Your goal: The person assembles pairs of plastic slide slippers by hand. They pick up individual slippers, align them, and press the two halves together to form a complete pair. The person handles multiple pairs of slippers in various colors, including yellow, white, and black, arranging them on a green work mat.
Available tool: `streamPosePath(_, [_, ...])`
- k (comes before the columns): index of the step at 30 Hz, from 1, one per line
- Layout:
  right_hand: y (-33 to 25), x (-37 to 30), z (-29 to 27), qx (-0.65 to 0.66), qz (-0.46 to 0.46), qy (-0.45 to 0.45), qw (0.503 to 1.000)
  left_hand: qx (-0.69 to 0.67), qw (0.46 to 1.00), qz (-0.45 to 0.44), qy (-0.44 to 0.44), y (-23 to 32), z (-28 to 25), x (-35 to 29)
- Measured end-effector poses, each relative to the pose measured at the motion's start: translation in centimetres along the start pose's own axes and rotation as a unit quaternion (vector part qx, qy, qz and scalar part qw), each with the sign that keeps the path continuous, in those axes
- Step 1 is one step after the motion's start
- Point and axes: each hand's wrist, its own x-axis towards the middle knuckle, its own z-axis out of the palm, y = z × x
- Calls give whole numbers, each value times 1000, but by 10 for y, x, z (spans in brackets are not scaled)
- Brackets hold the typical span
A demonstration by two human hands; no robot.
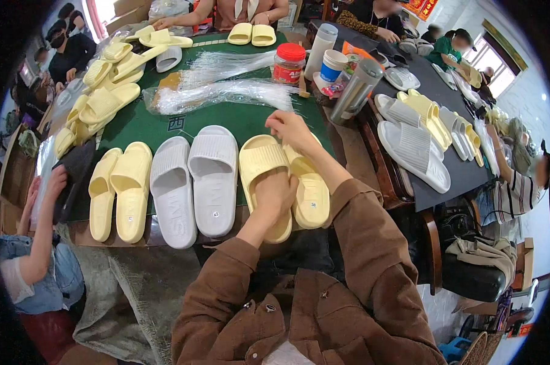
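Before me stands a pair of yellow slide slippers, a left one and a right one. My left hand reaches into the foot opening of the left slipper; its fingers are hidden under the strap. My right hand hovers over the toe end of the right slipper and covers part of it. Its fingers are curled in a pinch; anything between them is too small to name. Beside this pair stand a grey pair of slippers and another yellow pair, toes pointing away from me.
Bundles of thin white plastic strips lie on the green mat. A red-lidded jar, a paper cup and a steel flask stand behind. Yellow slippers pile at left. Co-workers sit around; more slippers lie on the right-hand table.
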Motion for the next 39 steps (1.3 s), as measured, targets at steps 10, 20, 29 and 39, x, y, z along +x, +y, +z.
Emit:
streamPosePath(10, [22, -25, -23, 98, 9, 103, 990, -84, 952, 211, 203, 6, -47, -29])
streamPosePath(20, [10, -35, -14, 111, -61, 144, 981, -310, 948, 28, 70, -19, -25, 103])
streamPosePath(29, [23, -34, -2, 53, -104, 211, 970, -384, 919, -23, 88, -22, -18, 98])
streamPosePath(39, [25, -35, 1, 119, -76, 179, 974, -375, 917, -20, 138, -34, -15, 93])
